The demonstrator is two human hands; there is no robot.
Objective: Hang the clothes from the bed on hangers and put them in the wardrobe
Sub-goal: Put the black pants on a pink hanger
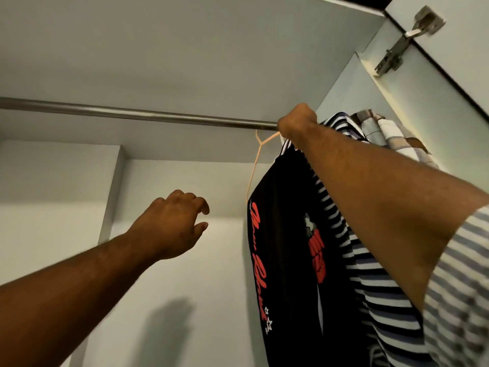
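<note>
Wardrobe (185, 62) grey, steel rail (132, 113); right hand (297, 121) grips hanger (254, 165), left hand (174, 223) relaxed, empty.

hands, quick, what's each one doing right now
Left hand: open, fingers loosely curled, holding nothing.
Right hand: closed around the top of the orange hanger at the rail.

Metal hinge (399, 46) top rt, angled down-left; dark shadow (164, 335) low centre.
</note>
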